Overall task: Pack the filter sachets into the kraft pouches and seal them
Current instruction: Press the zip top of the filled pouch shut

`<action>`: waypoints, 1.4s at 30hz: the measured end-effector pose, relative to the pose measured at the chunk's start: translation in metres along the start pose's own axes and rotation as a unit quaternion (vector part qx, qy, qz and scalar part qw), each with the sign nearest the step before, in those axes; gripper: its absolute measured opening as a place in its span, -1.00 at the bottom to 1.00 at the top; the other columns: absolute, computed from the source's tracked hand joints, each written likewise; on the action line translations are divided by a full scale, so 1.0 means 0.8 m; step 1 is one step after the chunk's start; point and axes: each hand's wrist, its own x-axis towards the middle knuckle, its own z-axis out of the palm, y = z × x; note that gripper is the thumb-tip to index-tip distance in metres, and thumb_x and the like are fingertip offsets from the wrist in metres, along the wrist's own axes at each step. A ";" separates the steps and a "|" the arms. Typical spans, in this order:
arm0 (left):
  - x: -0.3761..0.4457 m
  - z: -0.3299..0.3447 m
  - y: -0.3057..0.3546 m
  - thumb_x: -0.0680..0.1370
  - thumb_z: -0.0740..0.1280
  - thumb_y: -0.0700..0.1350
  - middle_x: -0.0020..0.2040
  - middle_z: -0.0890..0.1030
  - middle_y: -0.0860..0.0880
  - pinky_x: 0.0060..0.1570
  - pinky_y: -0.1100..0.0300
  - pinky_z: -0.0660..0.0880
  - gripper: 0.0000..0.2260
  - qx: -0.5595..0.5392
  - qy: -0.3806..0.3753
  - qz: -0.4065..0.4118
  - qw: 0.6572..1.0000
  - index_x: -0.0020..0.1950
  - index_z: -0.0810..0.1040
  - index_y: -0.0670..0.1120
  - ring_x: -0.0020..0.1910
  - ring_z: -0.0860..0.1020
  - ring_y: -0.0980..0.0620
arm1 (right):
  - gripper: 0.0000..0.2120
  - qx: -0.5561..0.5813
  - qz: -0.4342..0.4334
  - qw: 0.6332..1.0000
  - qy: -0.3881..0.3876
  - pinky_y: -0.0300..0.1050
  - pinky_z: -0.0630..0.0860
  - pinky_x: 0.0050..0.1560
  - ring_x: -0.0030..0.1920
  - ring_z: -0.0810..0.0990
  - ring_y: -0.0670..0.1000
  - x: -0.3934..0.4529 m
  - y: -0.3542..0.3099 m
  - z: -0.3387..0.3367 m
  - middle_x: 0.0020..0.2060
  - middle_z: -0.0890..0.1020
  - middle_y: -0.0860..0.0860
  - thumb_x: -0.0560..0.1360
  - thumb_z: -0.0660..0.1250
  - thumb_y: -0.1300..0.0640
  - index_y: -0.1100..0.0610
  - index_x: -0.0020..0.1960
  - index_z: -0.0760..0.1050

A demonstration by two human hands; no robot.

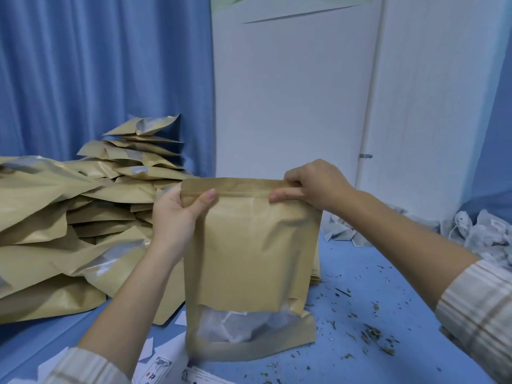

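Here a kraft pouch (249, 253) is held upright over the blue table (388, 314), its top strip level and white sachets (235, 327) seen through the clear window near its base. The seal appears to be the step in hand: the zip line is best pressed flat from one corner across to the other, with no gap left in the middle and the strip kept straight. The left hand (180, 214) is clamped on the pouch's top left corner, thumb laid across the front. The right hand (313, 187) is pinched on the top right corner, fingers curled over the rim. The hands are set apart. To the left a heap of pouches (69, 217) is piled; loose sachets (484, 234) lie at far right.
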 end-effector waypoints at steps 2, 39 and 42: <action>0.000 -0.002 0.003 0.41 0.44 -0.12 -0.22 0.69 0.13 -0.28 0.44 0.49 -0.91 -0.002 -0.007 0.010 1.000 -0.12 0.59 0.00 -0.20 0.65 0.21 | -0.39 -0.033 -0.008 0.999 0.029 -0.17 0.09 -0.45 -0.50 0.18 -0.06 -0.002 0.000 0.002 -0.59 0.17 -0.04 0.22 0.24 -0.43 0.06 -0.47 0.08; -0.018 0.026 -0.006 0.60 0.26 -0.14 -0.54 0.43 0.18 -0.46 0.41 0.27 -0.71 0.027 0.019 0.041 0.999 -0.33 0.43 -0.09 -0.50 0.34 0.26 | -0.43 -0.223 -0.001 0.951 0.215 -0.16 0.24 -0.41 -0.45 0.41 0.12 0.014 -0.058 0.052 -0.53 0.45 0.08 0.58 -0.05 -0.20 0.11 -0.42 0.38; -0.014 0.020 -0.007 0.60 0.26 -0.13 -0.46 0.50 0.16 -0.41 0.46 0.32 -0.75 0.021 0.034 0.048 0.998 -0.29 0.48 -0.07 -0.46 0.41 0.30 | -0.42 -0.163 0.017 0.973 0.159 -0.10 0.29 -0.30 -0.30 0.51 0.14 0.019 -0.030 0.045 -0.51 0.46 0.07 0.60 -0.03 -0.20 0.13 -0.44 0.34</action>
